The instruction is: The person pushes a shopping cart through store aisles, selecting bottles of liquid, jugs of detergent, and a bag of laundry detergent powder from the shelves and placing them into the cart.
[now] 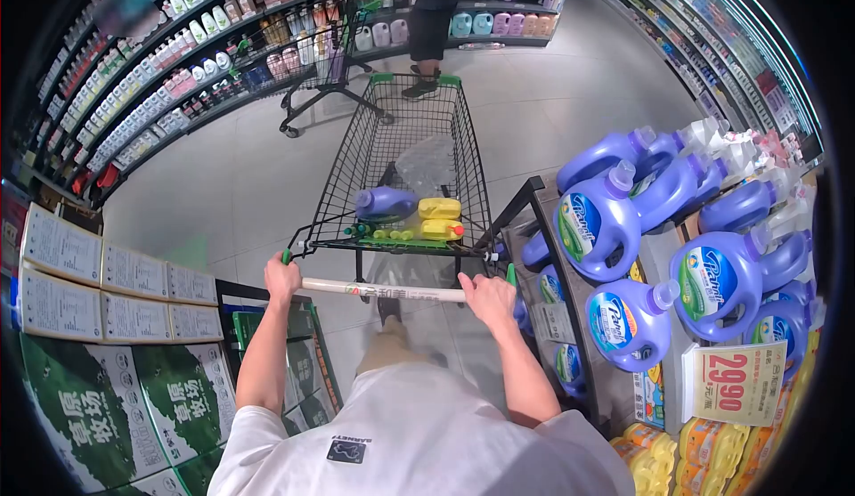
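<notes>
Both of my hands are on the cart's pale handlebar [383, 291]. My left hand [282, 280] wraps its left end beside a green cap, and my right hand [491, 300] is closed round the right end. Ahead of the bar is the black wire cart [343, 184] with green corners. Inside its near end lie a purple bottle [386, 202], yellow bottles [439, 208] one behind the other, some green items [392, 234] and a clear plastic bag [426, 162].
Purple detergent jugs [614, 220] crowd a display at right, with a price sign [736, 383]. Stacked cartons [98, 398] stand at left. A person in dark clothes [429, 15] stands beyond the cart, near another cart [329, 73]. Shelves [178, 51] curve behind.
</notes>
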### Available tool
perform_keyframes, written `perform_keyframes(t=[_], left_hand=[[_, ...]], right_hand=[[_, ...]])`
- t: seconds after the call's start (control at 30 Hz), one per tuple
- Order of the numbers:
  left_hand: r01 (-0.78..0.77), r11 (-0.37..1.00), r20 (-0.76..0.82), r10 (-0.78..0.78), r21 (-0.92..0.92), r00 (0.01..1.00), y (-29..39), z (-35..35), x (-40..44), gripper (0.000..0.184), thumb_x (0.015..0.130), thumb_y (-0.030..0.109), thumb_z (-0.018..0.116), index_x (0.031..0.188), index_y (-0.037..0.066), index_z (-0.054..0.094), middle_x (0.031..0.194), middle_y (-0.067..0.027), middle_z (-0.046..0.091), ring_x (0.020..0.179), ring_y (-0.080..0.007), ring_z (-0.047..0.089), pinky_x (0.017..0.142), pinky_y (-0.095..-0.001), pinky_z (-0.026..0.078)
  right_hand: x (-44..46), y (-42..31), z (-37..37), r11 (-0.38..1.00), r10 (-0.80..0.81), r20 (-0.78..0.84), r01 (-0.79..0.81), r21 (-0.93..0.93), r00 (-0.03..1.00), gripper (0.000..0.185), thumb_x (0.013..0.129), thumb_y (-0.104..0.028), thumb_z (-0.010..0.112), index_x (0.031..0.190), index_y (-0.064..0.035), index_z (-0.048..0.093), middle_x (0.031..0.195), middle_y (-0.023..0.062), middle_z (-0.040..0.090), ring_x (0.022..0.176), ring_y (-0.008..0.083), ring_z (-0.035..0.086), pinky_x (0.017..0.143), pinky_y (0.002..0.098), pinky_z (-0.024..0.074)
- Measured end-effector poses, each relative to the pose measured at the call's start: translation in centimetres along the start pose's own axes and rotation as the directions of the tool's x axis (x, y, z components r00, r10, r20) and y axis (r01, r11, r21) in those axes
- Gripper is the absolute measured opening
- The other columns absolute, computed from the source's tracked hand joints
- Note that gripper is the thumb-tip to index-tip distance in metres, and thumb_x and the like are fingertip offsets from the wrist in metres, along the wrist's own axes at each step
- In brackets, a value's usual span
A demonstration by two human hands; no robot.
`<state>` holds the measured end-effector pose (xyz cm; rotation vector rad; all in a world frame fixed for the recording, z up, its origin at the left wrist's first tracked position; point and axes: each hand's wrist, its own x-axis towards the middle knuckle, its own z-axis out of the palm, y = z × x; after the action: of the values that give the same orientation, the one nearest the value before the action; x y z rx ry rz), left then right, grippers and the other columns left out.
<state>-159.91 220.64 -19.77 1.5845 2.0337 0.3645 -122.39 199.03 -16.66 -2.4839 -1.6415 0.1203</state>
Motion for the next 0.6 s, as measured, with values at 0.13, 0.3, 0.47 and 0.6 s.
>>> perform_keyframes(t=[0.13,0.3,0.47,0.6], left_hand=[[-0.082,0.995,-0.031,0.084,0.049,0.996,1.3,0.9,5.6,0.031,0.080,0.012,0.058,0.108,0.004,0.070,0.097,-0.0244,0.070,0.097,-0.0414,0.066,0.086,-0.0464,0.051],[-0.207,0.976,0.100,0.200,0.070,0.975,4.0,1.8,11.9,0.028,0.081,0.014,0.063,0.105,0.003,0.071,0.092,-0.0228,0.071,0.090,-0.0399,0.068,0.081,-0.0458,0.052],[-0.257,0.961,0.108,0.247,0.101,0.963,6.3,3.7,17.7,0.030,0.080,0.014,0.065,0.106,0.003,0.071,0.089,-0.0228,0.071,0.087,-0.0394,0.069,0.078,-0.0464,0.052],[-0.287,0.953,0.178,0.267,0.099,0.947,9.7,4.6,20.6,0.031,0.079,0.014,0.065,0.107,0.002,0.070,0.090,-0.0233,0.071,0.087,-0.0401,0.069,0.078,-0.0462,0.053]], right_hand=[[2.4,-2.1,-0.2,0.996,0.047,0.126,-0.056,0.068,0.991,0.053,0.094,-0.050,0.055,0.069,-0.0053,0.070,0.064,0.0169,0.067,0.068,0.0342,0.069,0.065,0.0467,0.0535],[4.6,-3.3,-1.0,0.977,0.101,0.257,-0.144,0.155,0.961,0.050,0.096,-0.050,0.052,0.080,-0.0067,0.071,0.074,0.0187,0.069,0.080,0.0361,0.069,0.072,0.0471,0.0536],[6.7,-2.9,-0.5,0.970,-0.030,0.262,-0.035,0.241,0.965,0.052,0.087,-0.058,0.060,0.085,-0.0070,0.070,0.075,0.0167,0.069,0.083,0.0367,0.068,0.073,0.0475,0.0532],[9.4,-2.8,-0.3,0.984,-0.004,0.442,-0.075,0.161,0.897,0.048,0.076,-0.055,0.074,0.088,-0.0090,0.071,0.075,0.0148,0.069,0.078,0.0361,0.069,0.071,0.0477,0.0536]])
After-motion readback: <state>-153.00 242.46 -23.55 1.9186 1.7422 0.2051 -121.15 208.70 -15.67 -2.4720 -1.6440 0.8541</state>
